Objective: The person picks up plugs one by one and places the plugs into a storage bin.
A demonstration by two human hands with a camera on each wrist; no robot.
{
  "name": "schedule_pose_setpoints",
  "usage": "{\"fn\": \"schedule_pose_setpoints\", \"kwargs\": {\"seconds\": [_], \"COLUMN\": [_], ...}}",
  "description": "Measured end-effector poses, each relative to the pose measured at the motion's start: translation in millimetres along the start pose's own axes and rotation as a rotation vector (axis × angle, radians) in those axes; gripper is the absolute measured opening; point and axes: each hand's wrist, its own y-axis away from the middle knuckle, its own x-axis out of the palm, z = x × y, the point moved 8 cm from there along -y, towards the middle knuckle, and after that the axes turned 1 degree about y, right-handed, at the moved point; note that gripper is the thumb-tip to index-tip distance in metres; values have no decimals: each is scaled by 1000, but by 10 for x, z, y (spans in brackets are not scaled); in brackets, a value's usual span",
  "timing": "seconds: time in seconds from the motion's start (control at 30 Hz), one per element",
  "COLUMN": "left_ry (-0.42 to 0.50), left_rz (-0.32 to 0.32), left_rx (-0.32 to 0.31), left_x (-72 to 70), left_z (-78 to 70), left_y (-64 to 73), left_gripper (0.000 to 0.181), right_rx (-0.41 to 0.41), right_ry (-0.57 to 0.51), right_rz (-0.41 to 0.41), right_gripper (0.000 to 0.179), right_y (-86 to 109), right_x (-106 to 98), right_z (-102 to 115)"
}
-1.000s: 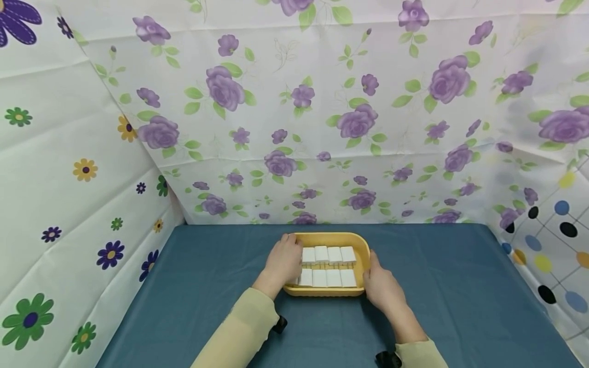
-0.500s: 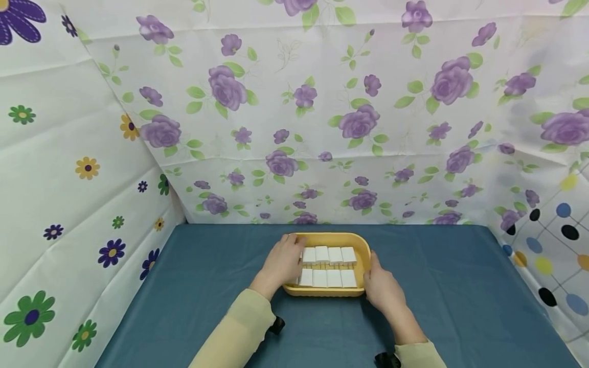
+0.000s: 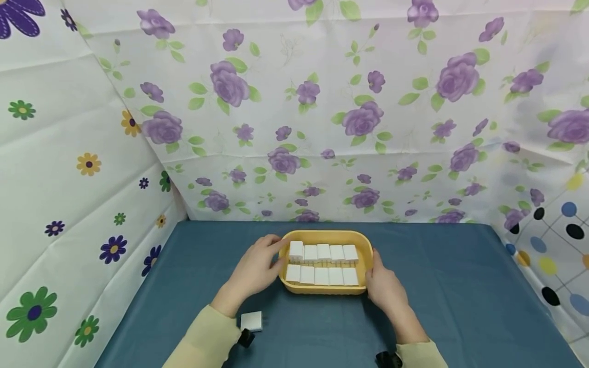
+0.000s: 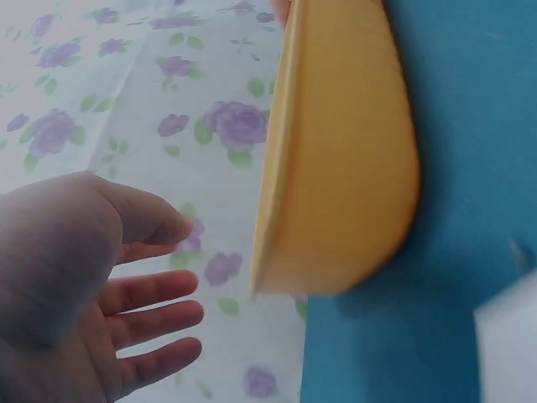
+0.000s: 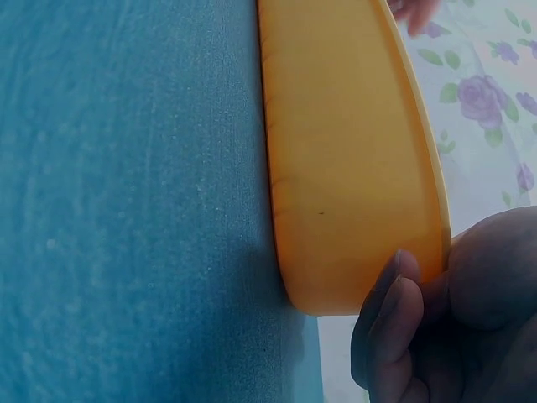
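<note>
A yellow plastic tray (image 3: pixel 324 290) sits on the blue cloth, holding two rows of white square blocks (image 3: pixel 321 276) that look like charger plugs. My left hand (image 3: pixel 255 268) is at the tray's left end, fingers loosely spread; the left wrist view shows a gap between the hand (image 4: pixel 59 269) and the tray wall (image 4: pixel 344 151). At the right end, my right hand (image 3: pixel 386 289) pinches the rim between thumb and fingers, as the right wrist view shows on the tray (image 5: pixel 352 151). Another white block (image 3: pixel 251 321) lies on the cloth by my left wrist.
A blue cloth (image 3: pixel 207 286) covers the table. Behind it hangs a white sheet with purple flowers (image 3: pixel 285 102). Patterned sheets also close off the left (image 3: pixel 41 179) and right (image 3: pixel 552 255) sides.
My left hand has let go of the tray's left end and moved left, uncovering more blocks and the loose block near the wrist. My right hand stays on the tray.
</note>
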Motion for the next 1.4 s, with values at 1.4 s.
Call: {"fn": "schedule_pose_setpoints", "kwargs": {"seconds": [1.4], "left_ry": [42], "left_rz": [178], "left_rx": [-180], "left_x": [251], "left_z": [462], "left_y": [970], "left_gripper": [26], "right_rx": [7], "right_ry": [-24], "right_rz": [-1], "right_gripper": [65], "right_y": [-7], "right_x": [12], "right_z": [-34]}}
